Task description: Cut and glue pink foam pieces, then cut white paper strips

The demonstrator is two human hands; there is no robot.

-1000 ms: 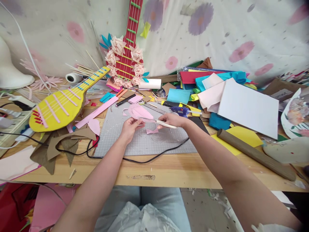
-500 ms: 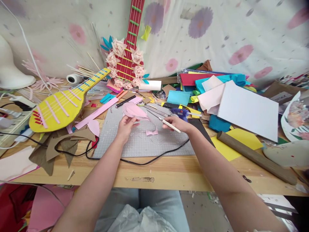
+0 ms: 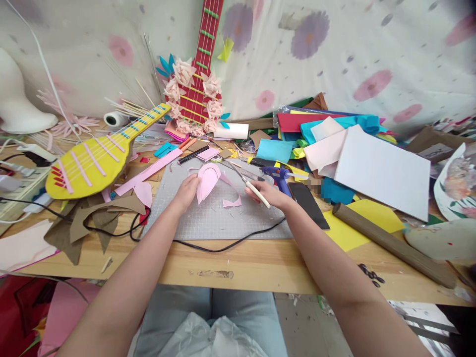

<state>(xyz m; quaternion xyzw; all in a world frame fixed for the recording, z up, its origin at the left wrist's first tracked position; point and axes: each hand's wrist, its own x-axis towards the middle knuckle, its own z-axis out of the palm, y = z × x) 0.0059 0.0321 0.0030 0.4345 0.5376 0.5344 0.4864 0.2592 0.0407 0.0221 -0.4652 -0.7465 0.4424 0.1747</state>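
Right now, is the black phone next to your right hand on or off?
Off, it seems: the phone lies flat on the table beside the right hand, which holds scissors, and its screen is fully dark.

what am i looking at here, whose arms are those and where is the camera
No machine here: these are a person's two bare arms, filmed by a camera worn on their head that looks down at a wooden table. The left hand holds a pink paper shape over a grey cutting mat; the right hand holds scissors. Around them lie a blue glue gun, a black phone, a yellow paper guitar, a black cable and piles of coloured paper.
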